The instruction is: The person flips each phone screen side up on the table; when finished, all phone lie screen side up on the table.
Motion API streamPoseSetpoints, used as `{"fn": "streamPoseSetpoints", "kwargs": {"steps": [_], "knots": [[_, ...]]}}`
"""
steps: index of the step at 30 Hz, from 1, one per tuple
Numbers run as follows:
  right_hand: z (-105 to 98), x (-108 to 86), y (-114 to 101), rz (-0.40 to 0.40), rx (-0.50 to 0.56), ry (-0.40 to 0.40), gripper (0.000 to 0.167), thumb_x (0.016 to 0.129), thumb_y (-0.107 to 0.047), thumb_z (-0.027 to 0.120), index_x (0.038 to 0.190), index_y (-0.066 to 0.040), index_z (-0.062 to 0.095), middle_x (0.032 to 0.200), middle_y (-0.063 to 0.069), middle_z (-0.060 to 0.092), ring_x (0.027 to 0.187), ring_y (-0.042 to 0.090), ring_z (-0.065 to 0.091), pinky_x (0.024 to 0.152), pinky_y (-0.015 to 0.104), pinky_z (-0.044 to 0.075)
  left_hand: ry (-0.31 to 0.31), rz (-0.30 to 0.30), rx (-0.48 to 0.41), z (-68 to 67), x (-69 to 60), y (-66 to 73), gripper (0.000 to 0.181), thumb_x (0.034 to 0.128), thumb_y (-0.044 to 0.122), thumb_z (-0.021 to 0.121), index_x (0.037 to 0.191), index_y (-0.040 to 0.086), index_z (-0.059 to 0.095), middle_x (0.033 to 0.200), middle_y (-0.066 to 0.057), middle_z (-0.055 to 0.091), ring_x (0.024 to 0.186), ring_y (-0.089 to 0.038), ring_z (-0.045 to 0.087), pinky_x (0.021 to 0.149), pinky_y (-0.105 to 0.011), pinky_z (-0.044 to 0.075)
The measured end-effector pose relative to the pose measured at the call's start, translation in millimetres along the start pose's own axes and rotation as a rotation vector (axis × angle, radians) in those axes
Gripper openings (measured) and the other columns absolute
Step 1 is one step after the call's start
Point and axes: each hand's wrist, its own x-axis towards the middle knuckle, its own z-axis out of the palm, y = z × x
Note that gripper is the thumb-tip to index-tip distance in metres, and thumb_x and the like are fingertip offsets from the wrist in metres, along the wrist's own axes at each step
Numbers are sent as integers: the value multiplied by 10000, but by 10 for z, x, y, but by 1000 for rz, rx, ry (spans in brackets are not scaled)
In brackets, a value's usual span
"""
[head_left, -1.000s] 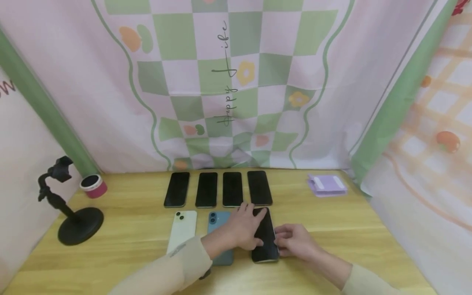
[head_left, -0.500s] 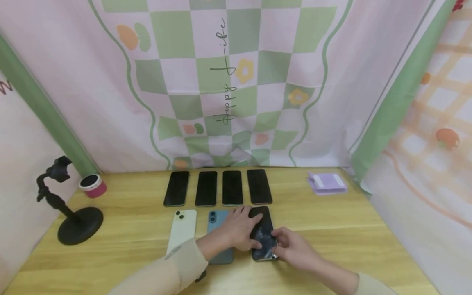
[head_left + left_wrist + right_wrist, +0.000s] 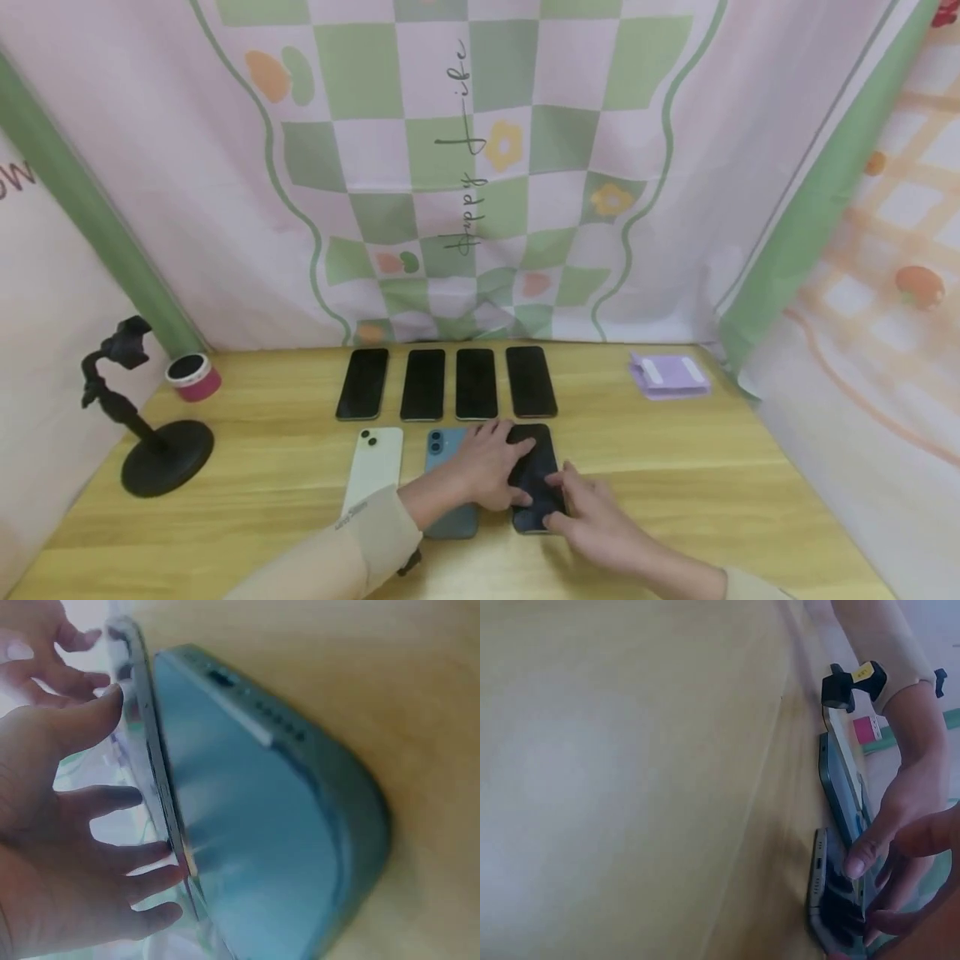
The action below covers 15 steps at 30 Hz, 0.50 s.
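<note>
A black-screened phone [image 3: 537, 467] lies face up on the wooden table in the head view. Spread fingers of my left hand [image 3: 486, 468] touch its left side, with index finger and thumb reaching onto the screen. At its lower right, my right hand [image 3: 600, 522] touches the screen with thumb and index fingertip, held apart. Left of it, a blue phone [image 3: 447, 446] lies back up, partly covered by my left hand and wrist. In the left wrist view the blue phone [image 3: 247, 802] is close up, and the black phone's edge [image 3: 157, 750] stands behind it.
A pale phone [image 3: 375, 467] lies back up at the left. Several black-screened phones, such as the rightmost one [image 3: 532, 382], form a back row. A lilac object [image 3: 671, 377] lies at the back right. At the left are a black stand [image 3: 168, 458] and a pink-and-white tub [image 3: 195, 382].
My right fingertips have moved from the phone's right edge onto its screen. A bright patch seen on the screen half a second ago is gone. My left hand has hardly moved.
</note>
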Motion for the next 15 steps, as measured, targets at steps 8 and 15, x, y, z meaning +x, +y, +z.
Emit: {"fn": "streamPoseSetpoints", "kwargs": {"steps": [8, 15], "knots": [[105, 90, -245, -321, -228, 35, 649, 895, -206, 753, 1477, -11, 541, 1558, 226, 524, 1330, 399, 574, 1037, 625, 535, 8, -19, -115, -174, -179, -502, 773, 904, 446, 773, 1578, 249, 449, 1650, -124, 426, 1528, -366, 403, 1263, -628, 301], [318, 258, -468, -502, -353, -129, 626, 979, -276, 695, 1508, -5, 498, 1597, 257, 464, 1414, 404, 534, 1135, 596, 476, -23, -13, -117, -215, -428, -903, 766, 869, 325, 829, 1536, 136, 503, 1581, -164, 516, 1468, -381, 492, 1237, -542, 401]]}}
